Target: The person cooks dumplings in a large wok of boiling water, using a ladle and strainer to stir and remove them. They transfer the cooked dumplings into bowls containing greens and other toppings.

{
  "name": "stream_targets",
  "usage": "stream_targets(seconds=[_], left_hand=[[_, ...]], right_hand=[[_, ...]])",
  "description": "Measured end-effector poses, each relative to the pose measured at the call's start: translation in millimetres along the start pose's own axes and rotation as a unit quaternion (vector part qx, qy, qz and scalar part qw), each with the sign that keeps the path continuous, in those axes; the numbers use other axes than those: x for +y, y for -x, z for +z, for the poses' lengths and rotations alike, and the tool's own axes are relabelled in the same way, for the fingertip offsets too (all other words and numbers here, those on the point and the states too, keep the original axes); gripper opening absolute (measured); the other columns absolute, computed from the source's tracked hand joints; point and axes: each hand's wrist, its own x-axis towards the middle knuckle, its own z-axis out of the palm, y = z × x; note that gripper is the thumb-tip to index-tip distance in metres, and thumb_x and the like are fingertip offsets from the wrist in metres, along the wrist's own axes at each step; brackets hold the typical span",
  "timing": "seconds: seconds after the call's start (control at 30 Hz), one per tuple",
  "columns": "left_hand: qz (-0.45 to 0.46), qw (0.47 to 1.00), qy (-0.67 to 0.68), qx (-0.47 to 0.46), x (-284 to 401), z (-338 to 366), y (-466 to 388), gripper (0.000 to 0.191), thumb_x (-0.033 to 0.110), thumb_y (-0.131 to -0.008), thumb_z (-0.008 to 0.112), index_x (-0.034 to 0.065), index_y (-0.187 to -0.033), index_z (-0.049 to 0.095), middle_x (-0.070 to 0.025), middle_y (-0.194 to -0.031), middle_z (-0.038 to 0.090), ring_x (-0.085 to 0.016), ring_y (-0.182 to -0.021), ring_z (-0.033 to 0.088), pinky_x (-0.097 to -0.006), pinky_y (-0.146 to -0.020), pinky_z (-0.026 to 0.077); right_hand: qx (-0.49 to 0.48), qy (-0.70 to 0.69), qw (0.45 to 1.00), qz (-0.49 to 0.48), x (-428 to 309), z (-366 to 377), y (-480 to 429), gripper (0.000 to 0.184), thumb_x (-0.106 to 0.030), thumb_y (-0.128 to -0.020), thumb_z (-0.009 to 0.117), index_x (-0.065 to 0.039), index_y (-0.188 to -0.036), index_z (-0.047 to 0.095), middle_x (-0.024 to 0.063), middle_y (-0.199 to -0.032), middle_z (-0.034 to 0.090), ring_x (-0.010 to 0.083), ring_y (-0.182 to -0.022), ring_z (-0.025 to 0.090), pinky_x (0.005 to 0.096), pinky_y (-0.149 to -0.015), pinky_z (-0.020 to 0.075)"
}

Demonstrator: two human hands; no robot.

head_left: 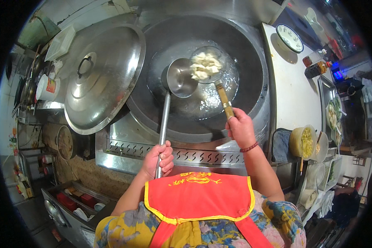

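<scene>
My left hand [159, 158] grips the metal handle of a large steel ladle [182, 79], whose bowl hangs over the wok and looks empty. In my right hand [241, 126] is the bamboo handle of a wire strainer [225, 96]. Pale, lumpy pieces of food [205, 65], perhaps dumplings, lie in the strainer's basket, slightly blurred. The ladle's bowl is close beside the basket; whether they touch I cannot tell. Beneath both, water [192, 107] ripples in the bottom of a very wide dark wok [248, 40].
A big domed steel lid [107, 74] leans at the wok's left. Right of it runs a white counter [293, 82] with a patterned bowl [290, 37], sauce bottles [316, 68], a folded dark cloth [280, 145] and a tub of chopped yellow-green food [305, 142]. A slotted steel drain [186, 156] borders the stove's front.
</scene>
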Motion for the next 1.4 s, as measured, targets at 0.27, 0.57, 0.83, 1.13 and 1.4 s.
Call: stream_targets(seconds=[0.27,0.57,0.83,1.13,1.4], left_hand=[[-0.046,0.977,0.179,-0.103,-5,-1,-11,0.017,0.018,-0.096,0.044,0.0036,-0.102,0.051,0.0006,-0.062,0.043,-0.009,-0.044,0.044,-0.0261,-0.038,0.042],[0.030,0.984,0.104,-0.140,24,-1,9,0.017,0.017,-0.096,0.045,0.0039,-0.107,0.049,-0.0013,-0.061,0.043,-0.011,-0.044,0.045,-0.0273,-0.037,0.042],[0.054,0.985,0.094,-0.137,32,-3,16,0.019,0.016,-0.096,0.046,0.0032,-0.109,0.048,-0.0013,-0.061,0.042,-0.011,-0.044,0.045,-0.0280,-0.038,0.043],[0.049,0.984,0.090,-0.144,30,-5,11,0.020,0.017,-0.097,0.045,0.0041,-0.112,0.047,-0.0019,-0.063,0.042,-0.012,-0.046,0.046,-0.0285,-0.039,0.042],[0.059,0.986,0.073,-0.137,33,-9,7,0.023,0.017,-0.096,0.043,0.0058,-0.115,0.048,-0.0016,-0.063,0.042,-0.012,-0.045,0.045,-0.0291,-0.040,0.043]], right_hand=[[0.117,0.380,0.876,-0.272,27,10,-8,0.021,-0.011,-0.084,0.056,-0.005,-0.104,0.055,0.0230,-0.075,0.063,0.0425,-0.071,0.062,0.0511,-0.063,0.0497],[0.139,0.344,0.928,-0.015,39,-39,-149,0.015,-0.009,-0.084,0.049,0.004,-0.085,0.057,0.0200,-0.066,0.062,0.0322,-0.055,0.063,0.0419,-0.049,0.0494],[-0.059,-0.036,0.988,0.139,28,37,-165,0.015,-0.007,-0.085,0.048,-0.003,-0.099,0.053,0.0064,-0.067,0.056,0.0131,-0.046,0.047,0.0283,-0.039,0.0344],[-0.063,-0.213,0.966,0.136,19,59,-143,0.020,-0.007,-0.087,0.047,-0.003,-0.107,0.049,0.0058,-0.070,0.056,0.0122,-0.049,0.047,0.0265,-0.042,0.0355],[0.015,-0.315,0.931,0.183,3,81,-176,0.005,-0.005,-0.088,0.047,-0.002,-0.092,0.050,0.0080,-0.073,0.056,0.0130,-0.056,0.050,0.0259,-0.044,0.0383]])
